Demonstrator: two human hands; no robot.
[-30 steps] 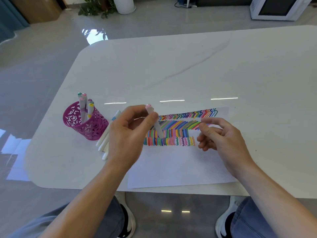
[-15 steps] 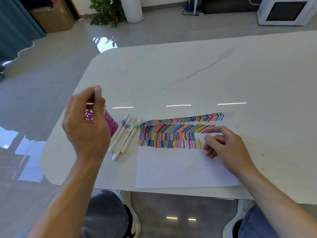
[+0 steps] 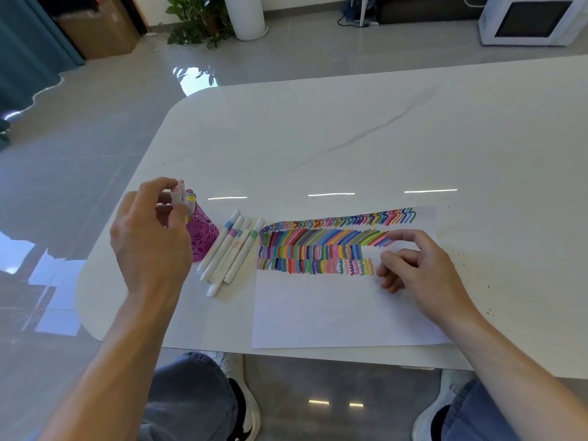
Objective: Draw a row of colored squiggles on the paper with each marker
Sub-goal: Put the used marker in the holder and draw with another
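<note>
White table (image 3: 350, 138): left hand (image 3: 149, 237) hides most of pink holder (image 3: 203, 230), pinching marker (image 3: 178, 193).

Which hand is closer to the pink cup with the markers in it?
Left. The left hand is at the pink cup, pinching a marker at its top; the right hand rests on the paper, past the loose markers.

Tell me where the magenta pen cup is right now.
In the head view, the magenta pen cup stands on the left part of the table, partly hidden behind the left hand; the loose white markers lie between it and the paper.
</note>
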